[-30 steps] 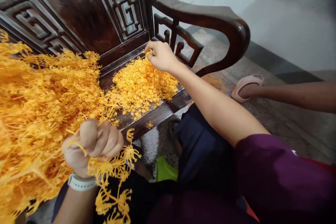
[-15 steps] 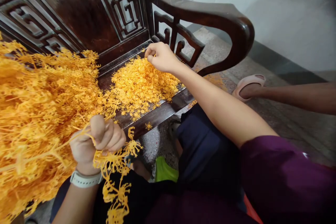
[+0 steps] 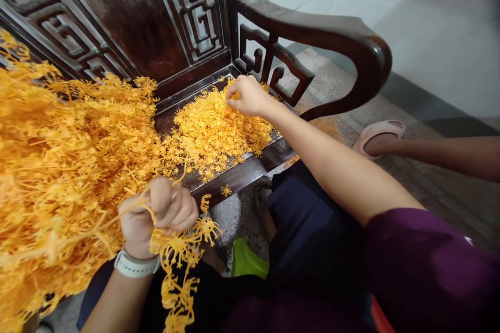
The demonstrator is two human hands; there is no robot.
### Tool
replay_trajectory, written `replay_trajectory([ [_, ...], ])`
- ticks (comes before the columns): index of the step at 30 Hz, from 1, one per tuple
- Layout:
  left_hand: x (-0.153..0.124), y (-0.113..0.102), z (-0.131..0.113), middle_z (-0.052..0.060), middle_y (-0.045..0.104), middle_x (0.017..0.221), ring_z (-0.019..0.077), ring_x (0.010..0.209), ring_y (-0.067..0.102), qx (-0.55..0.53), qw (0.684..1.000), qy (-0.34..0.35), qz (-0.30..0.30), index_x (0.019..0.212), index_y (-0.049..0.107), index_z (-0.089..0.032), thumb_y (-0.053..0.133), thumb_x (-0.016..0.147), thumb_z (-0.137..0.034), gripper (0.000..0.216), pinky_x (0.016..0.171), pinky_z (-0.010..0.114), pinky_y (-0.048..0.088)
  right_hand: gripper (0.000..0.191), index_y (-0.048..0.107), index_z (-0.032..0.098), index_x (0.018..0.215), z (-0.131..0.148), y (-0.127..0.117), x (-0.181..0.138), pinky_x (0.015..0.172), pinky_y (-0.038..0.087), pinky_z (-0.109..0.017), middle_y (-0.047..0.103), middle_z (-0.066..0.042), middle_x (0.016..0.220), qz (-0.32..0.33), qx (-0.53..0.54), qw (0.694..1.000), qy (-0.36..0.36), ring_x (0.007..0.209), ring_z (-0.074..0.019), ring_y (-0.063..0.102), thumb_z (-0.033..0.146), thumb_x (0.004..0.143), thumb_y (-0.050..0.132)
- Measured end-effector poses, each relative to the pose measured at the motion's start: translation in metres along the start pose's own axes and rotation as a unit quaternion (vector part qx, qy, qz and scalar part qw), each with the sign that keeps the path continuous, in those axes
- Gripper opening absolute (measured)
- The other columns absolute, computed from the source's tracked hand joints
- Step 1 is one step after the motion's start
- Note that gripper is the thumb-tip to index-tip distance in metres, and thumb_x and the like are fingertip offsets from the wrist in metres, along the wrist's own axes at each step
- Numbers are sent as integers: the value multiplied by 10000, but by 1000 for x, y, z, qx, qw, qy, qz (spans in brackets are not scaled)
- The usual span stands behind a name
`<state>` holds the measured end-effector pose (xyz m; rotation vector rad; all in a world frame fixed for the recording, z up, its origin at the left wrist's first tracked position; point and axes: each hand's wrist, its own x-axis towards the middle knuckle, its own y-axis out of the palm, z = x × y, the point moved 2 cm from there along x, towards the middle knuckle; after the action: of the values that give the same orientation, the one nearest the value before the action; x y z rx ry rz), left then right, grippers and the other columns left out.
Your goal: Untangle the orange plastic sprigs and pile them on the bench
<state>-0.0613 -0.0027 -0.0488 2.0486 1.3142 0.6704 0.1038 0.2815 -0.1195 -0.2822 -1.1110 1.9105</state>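
Dark carved-wood seat (image 3: 238,177): left hand (image 3: 158,213) clenches spiky orange strands (image 3: 78,166), right hand (image 3: 248,96) pinches loose clippings (image 3: 219,130).

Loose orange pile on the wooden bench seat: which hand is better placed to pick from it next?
Right, probably: the right hand touches the pile, while the left hand is clenched around branching orange strands.

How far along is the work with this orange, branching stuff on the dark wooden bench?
Looks done: a heap of short orange pieces lies on the dark wooden bench seat. In hand: the left hand grips a branching orange strand, while the right hand touches the heap. Left: a far larger mass of long, branching orange strands fills the left of the view.
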Motion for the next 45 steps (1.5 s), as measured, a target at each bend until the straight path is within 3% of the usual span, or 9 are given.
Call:
replay_trajectory([
  [4,-2,1,-2,-65,175,366,71,330,138,-3,1000,6,-23,582,326,-177,602,927,-264,450,379,207,183,64,719,135,847,10,-8,2,924,484,-433,695,-85,868,-67,127,989,29,882,-223,623,152,871,663],
  [7,-3,-1,-4,-69,172,419,71,374,151,7,995,6,-102,616,413,-177,667,895,-275,390,406,224,191,75,647,153,826,17,-14,0,786,486,-362,676,-64,822,-97,297,946,86,805,-170,604,137,899,638],
  [11,-3,-5,-12,-65,134,477,91,422,150,42,968,25,-245,706,610,-196,650,864,-194,163,433,246,232,95,598,179,844,33,-19,-10,681,464,-288,699,-47,854,-39,493,858,140,770,-133,637,156,917,656],
  [16,4,-6,-17,-80,190,501,94,451,178,102,936,49,-334,844,662,-199,679,832,-242,47,447,242,268,215,608,195,852,70,-23,-29,639,473,-242,693,-3,806,34,619,776,112,704,-98,623,282,860,805],
  [21,10,-11,-9,-100,297,538,63,470,225,245,878,123,-392,857,561,-209,810,887,-270,258,478,214,249,342,628,202,842,122,-21,-56,611,480,-231,699,9,772,63,639,761,94,663,-89,596,407,788,896],
  [27,8,-14,5,-82,344,571,56,479,250,292,873,137,-365,910,687,-189,827,898,-452,299,454,214,223,383,656,194,882,164,-2,-87,626,501,-243,680,27,738,95,660,740,87,658,-91,601,443,768,923],
  [33,5,-10,1,-52,364,602,63,536,301,289,879,132,-355,766,667,-162,803,927,-397,315,496,213,260,380,664,197,865,163,3,-88,612,480,-245,654,43,707,60,656,746,100,628,-85,580,439,751,935],
  [39,6,-8,1,-36,438,590,85,536,325,307,871,137,-359,923,795,-179,808,916,-430,252,491,224,277,370,674,208,861,164,6,-89,642,502,-269,683,30,714,69,671,727,127,640,-101,609,444,753,937],
  [45,0,-15,2,-12,521,631,94,586,377,328,854,141,-378,803,776,-173,848,879,-386,238,535,227,320,333,690,212,845,170,11,-95,635,484,-255,701,35,702,70,683,714,133,632,-97,611,379,736,957],
])
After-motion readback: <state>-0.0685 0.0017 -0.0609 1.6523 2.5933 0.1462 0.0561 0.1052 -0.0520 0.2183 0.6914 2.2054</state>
